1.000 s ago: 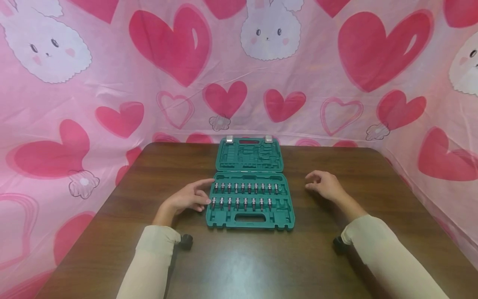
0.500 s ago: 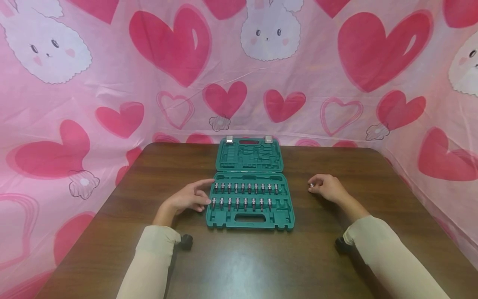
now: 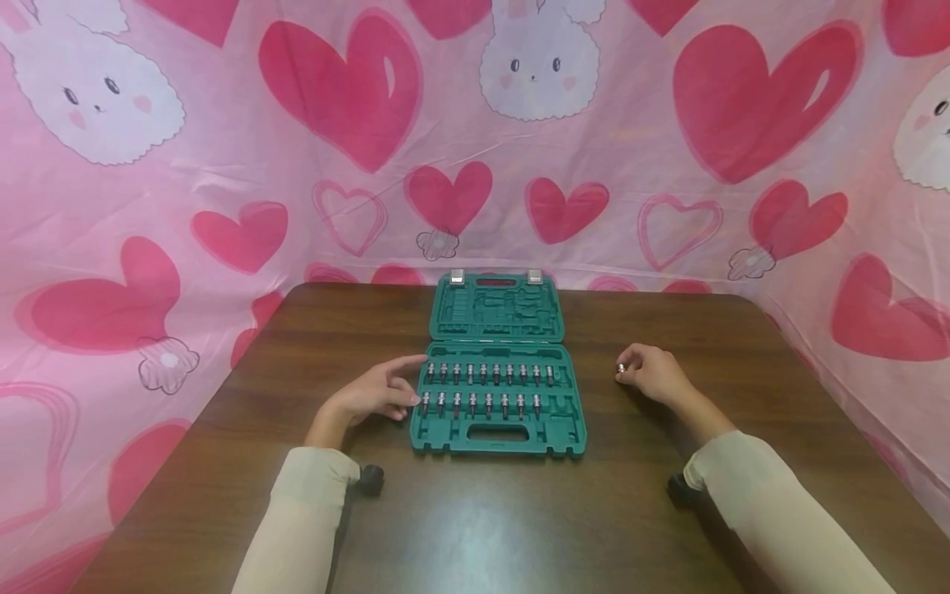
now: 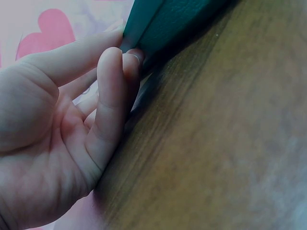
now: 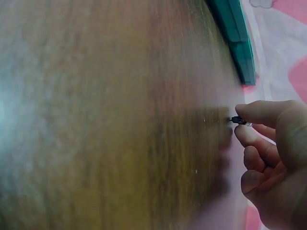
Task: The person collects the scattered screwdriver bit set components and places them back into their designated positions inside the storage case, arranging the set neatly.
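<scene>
A green bit socket case (image 3: pixel 499 441) lies unfolded on the table, its lid (image 3: pixel 496 307) at the back. Two rows of metal bit sockets (image 3: pixel 488 403) stand in its front half. My left hand (image 3: pixel 374 392) rests against the left edge of the case, one finger stretched to its back corner. In the left wrist view, fingertips touch the green case wall (image 4: pixel 168 24). Right of the case, my right hand (image 3: pixel 653 373) pinches a small bit socket (image 5: pixel 238 120) between thumb and finger, its dark tip pointing out. The bit socket is low, close above the table or touching it; I cannot tell which.
The brown wooden table (image 3: pixel 475 528) extends around the case. Pink cloth (image 3: pixel 631 140) with hearts and rabbits hangs behind and at both sides. Some slots at the right end of the case (image 3: pixel 562 406) hold no bit socket. Two silver latches (image 3: pixel 457 278) sit on the lid.
My right hand has shifted slightly right and its fingers have closed; a bit socket now shows at its fingertips, hidden one second ago. The left hand and the case have stayed put.
</scene>
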`<state>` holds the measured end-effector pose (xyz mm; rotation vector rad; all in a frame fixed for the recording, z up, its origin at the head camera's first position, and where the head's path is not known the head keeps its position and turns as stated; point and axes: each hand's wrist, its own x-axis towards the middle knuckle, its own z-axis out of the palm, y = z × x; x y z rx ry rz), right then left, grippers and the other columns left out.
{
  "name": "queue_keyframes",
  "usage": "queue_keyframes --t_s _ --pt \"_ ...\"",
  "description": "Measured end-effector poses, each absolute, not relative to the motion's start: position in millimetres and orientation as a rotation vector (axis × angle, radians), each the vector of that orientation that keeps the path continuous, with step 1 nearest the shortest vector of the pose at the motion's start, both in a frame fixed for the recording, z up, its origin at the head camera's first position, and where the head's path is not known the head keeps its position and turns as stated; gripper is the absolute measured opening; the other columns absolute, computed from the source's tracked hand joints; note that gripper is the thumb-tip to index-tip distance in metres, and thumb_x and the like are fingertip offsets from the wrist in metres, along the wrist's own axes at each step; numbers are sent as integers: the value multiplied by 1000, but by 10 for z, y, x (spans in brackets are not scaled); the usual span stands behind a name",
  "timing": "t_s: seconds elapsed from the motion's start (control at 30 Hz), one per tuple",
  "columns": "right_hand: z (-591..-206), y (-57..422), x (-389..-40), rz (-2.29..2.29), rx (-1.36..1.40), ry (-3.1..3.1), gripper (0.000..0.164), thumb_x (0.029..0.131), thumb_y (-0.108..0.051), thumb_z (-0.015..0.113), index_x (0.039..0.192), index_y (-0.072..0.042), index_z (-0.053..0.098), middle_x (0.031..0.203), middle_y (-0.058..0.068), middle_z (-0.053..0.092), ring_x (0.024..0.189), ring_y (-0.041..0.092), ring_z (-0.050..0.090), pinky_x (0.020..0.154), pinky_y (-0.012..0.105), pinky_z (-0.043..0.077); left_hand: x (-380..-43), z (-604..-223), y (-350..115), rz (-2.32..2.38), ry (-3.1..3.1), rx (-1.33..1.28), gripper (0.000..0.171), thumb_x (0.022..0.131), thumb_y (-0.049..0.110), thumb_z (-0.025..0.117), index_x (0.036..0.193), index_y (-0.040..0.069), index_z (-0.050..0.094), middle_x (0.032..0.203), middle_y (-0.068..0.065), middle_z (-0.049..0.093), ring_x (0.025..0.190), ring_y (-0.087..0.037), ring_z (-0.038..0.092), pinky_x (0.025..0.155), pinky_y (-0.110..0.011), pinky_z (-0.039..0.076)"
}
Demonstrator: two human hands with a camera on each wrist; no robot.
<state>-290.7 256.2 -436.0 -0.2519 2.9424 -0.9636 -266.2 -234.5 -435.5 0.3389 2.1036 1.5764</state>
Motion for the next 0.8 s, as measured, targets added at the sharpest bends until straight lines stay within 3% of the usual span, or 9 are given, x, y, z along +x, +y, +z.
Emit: queue_keyframes --t_s 0.8 --pt "-4208 2213 -2683 -1094 -414 2962 17 86 -12 72 99 -6 63 80 4 62 73 22 56 64 34 48 -2640 -4332 -2333 1580 2109 336 73 90 9 70 152 19 32 91 -17 67 68 -22 62 65 -33 57"
